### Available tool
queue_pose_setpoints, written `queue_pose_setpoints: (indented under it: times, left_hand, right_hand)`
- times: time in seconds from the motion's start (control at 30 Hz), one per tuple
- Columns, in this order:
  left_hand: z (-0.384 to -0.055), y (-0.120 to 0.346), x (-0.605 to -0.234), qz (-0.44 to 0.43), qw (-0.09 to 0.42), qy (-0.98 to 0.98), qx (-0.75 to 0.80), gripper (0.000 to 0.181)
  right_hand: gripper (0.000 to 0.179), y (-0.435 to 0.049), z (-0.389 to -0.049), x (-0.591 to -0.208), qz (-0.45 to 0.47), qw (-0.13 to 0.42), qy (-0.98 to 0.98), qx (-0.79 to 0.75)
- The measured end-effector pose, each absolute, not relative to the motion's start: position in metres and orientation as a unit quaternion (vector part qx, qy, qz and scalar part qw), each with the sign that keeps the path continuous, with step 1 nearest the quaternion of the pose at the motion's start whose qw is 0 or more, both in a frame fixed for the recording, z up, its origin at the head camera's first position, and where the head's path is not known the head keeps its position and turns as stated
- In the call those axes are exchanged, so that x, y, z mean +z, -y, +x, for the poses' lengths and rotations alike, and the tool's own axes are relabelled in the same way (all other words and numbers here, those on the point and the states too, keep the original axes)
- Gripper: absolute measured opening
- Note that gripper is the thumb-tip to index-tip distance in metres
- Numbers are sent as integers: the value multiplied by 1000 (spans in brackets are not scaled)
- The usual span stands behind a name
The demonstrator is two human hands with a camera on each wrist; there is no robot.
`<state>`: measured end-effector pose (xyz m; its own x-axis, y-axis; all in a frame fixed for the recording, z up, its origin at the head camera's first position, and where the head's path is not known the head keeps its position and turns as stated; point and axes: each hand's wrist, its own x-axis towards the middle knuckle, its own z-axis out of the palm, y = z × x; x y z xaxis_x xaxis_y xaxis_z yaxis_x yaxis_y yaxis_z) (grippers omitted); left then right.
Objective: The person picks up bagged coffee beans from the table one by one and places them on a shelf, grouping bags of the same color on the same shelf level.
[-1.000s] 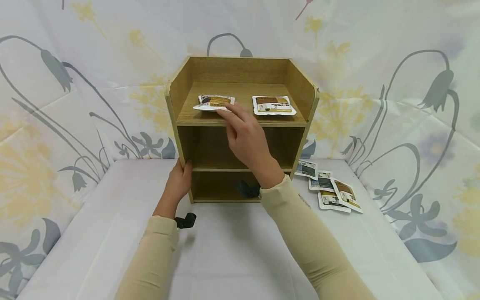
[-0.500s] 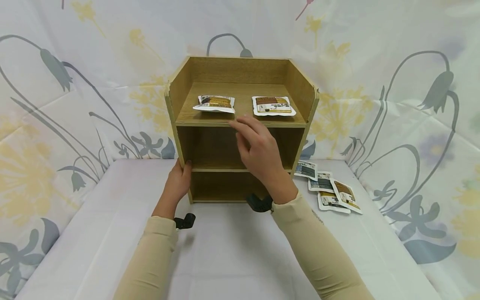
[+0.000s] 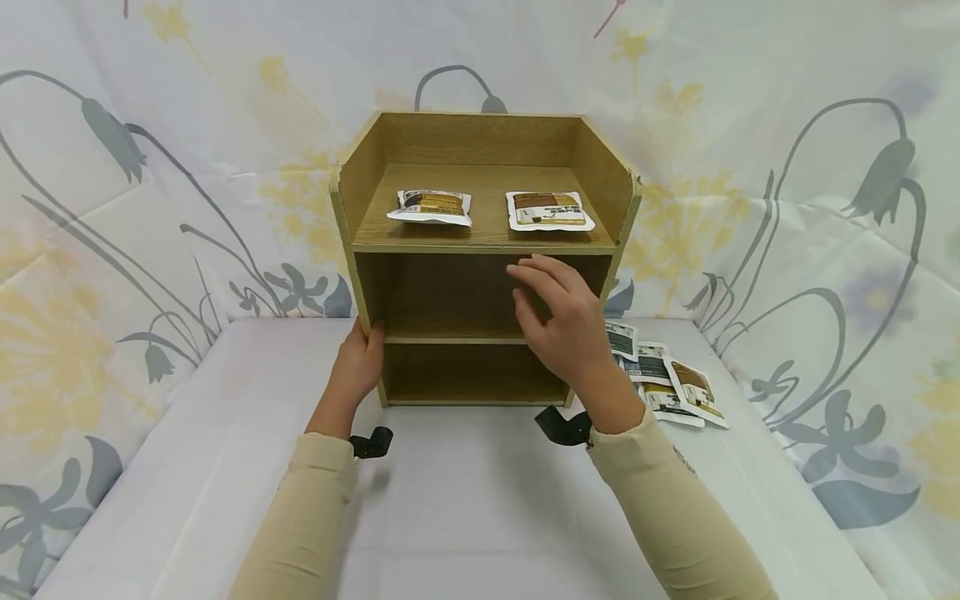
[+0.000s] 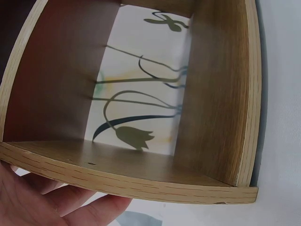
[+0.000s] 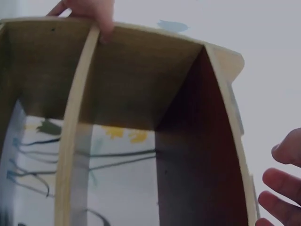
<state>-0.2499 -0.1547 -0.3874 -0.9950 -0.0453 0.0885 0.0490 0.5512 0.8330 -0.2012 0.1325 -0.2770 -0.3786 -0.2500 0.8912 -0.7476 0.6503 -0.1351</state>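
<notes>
Two light sleeves, left (image 3: 300,508) and right (image 3: 671,500), extend over the white-covered table (image 3: 457,508); a black wrist device is fitted at each cuff. Left hand (image 3: 358,364): grip clamped on the left side panel of the wooden shelf unit (image 3: 480,140), thumb on the inner side, fingers outside. Right hand (image 3: 570,325): grip apart, fingers bent, positioned in front of the middle compartment. The unit stands upright on the table. To its right, printed packets (image 3: 693,390) overlap on the table. On the top shelf, a left packet (image 3: 431,207) and a right packet (image 3: 551,212) lie near the front edge, spaced apart. Behind the unit: floral backdrop (image 3: 225,108).
</notes>
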Motion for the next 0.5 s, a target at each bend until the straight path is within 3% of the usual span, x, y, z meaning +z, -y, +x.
queue_pose_setpoints:
  times: [0.5]
  left_hand:
    - [-250, 156, -388, 5, 48, 879, -475, 64]
  right_hand:
    - [26, -176, -195, -300, 290, 437, 813, 252]
